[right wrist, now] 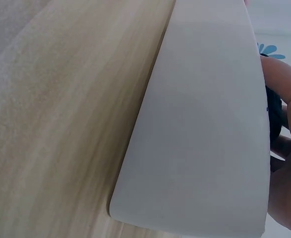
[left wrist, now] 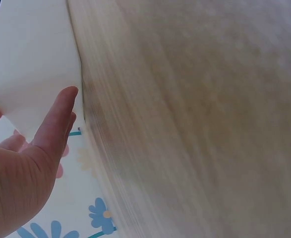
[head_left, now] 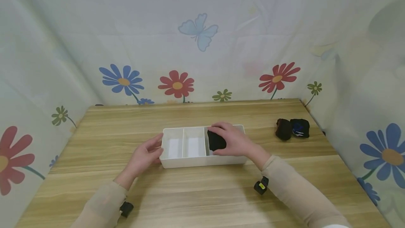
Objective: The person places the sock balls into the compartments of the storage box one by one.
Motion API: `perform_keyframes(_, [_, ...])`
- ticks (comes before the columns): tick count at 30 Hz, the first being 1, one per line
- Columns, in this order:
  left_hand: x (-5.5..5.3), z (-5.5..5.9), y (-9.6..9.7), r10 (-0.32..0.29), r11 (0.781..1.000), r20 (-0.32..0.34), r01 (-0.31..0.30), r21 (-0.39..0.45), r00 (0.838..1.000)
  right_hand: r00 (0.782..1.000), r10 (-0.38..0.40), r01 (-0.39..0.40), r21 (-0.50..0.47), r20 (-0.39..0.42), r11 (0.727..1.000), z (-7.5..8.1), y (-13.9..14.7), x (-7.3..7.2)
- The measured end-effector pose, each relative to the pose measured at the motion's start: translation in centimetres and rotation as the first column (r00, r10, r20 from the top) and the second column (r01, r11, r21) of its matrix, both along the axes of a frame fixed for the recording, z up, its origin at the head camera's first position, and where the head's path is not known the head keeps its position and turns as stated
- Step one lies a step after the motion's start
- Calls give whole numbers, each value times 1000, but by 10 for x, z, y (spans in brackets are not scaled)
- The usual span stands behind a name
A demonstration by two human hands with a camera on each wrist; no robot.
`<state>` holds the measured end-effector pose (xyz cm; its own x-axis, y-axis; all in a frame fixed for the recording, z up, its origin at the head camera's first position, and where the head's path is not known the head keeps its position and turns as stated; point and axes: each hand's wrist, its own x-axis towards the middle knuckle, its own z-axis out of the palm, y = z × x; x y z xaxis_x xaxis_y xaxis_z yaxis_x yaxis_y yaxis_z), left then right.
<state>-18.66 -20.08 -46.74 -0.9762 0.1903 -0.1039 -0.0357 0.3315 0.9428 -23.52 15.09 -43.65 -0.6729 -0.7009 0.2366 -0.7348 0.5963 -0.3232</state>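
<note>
A white divided box (head_left: 204, 161) sits on the wooden table, with several compartments in a row. My right hand (head_left: 235, 141) reaches over its right end and holds a black rolled cloth bundle (head_left: 216, 140), like balled socks, between thumb and fingers. The bundle is down inside the right-hand part of the box; in the right wrist view, the bundle (right wrist: 273, 114) shows just past the rim of the box (right wrist: 195, 119). My left hand (head_left: 143, 156) rests its fairly straight fingers against the box's left end, also seen on the end wall (left wrist: 36, 64) in the left wrist view.
Two dark rolled bundles lie side by side at the table's right: a brownish-black bundle (head_left: 283, 129) and a black bundle with a blue pattern (head_left: 300, 128). A flowered curtain (head_left: 221, 62) hangs behind the wooden table (head_left: 202, 196) and at both sides.
</note>
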Motion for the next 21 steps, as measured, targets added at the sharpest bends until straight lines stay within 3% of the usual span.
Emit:
perform_keyframes(9, [1,2,0,1,1000,-5,-1,14,1000,1000,-3,3,7,-12,1000,1,3,3])
perform_keyframes(21, [2,2,1,-1,1000,-6,1,17,1000,998,-62,62,-110,7,992,6,33,9])
